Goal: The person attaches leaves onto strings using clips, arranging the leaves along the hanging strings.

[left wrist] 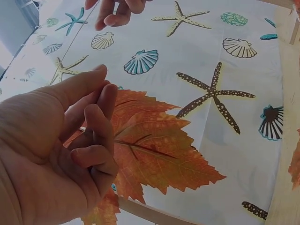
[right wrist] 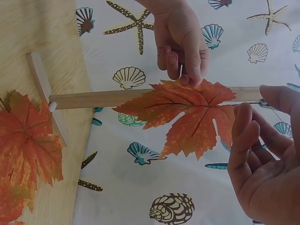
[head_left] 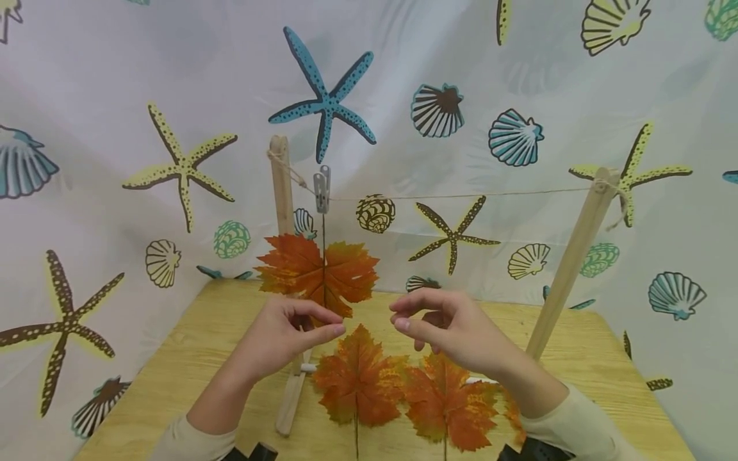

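A grey clothespin (head_left: 321, 195) clips the stem of an orange artificial maple leaf (head_left: 300, 272) to a string, and the leaf hangs below it. My left hand (head_left: 277, 336) is at the leaf's lower edge, fingers loosely bent with nothing visible between thumb and forefinger; whether the fingertips touch the leaf I cannot tell. To the right, my right hand (head_left: 455, 326) is held in the air, its fingers relaxed and apart from the leaf. On the table below lie two more maple leaves, one leaf (head_left: 357, 384) nearer the middle and another leaf (head_left: 452, 400) partly under my right forearm.
The thin string (head_left: 461, 194) runs between a left wooden post (head_left: 282, 192) and a right wooden post (head_left: 571, 269). A wooden foot (head_left: 291, 403) sits on the table (head_left: 173, 371). Part of another leaf (head_left: 513, 416) shows beside the right forearm. A patterned cloth (head_left: 202, 64) surrounds the table.
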{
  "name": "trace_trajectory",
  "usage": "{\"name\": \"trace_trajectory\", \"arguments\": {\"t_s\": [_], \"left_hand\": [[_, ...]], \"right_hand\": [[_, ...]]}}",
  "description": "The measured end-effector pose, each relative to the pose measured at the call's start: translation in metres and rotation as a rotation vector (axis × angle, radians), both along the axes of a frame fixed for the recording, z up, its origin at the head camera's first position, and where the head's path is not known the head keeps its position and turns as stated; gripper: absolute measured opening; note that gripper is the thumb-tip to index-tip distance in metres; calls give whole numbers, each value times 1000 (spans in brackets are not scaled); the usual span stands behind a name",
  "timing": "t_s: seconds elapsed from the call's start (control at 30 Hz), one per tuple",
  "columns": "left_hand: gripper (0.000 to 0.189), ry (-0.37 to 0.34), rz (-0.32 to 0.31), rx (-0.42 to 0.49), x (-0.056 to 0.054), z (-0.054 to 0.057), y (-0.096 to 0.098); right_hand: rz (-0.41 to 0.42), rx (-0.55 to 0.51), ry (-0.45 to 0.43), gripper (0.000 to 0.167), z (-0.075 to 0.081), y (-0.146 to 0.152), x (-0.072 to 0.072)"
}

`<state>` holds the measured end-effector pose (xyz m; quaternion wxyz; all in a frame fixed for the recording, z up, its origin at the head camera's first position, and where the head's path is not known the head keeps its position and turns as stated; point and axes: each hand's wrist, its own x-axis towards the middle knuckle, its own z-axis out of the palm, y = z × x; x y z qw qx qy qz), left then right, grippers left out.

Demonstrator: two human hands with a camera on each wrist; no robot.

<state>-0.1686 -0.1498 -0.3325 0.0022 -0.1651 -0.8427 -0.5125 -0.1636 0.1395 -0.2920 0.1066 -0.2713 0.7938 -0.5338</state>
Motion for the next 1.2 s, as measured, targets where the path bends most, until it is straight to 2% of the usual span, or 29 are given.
{"name": "trace_trajectory", "arguments": {"t_s": [0.17, 0.43, 0.7, 1.0, 1.2], "left_hand": [[15, -26, -44, 2, 1, -8, 3], [13, -36, -177, 57, 3, -30, 14], [19, -82, -196, 42, 5, -38, 16], [18, -114, -183, 7, 8, -53, 16], [17, -139, -182, 24, 8, -59, 16]], "right_hand": [[-8, -27, -21, 25, -4, 0, -2], [-11, -39, -38, 24, -10, 2, -1], [-17, -29, -43, 24, -11, 4, -2], [18, -14, -26, 24, -24, 9, -1], [21, -14, -67, 26, -31, 15, 1]]}}
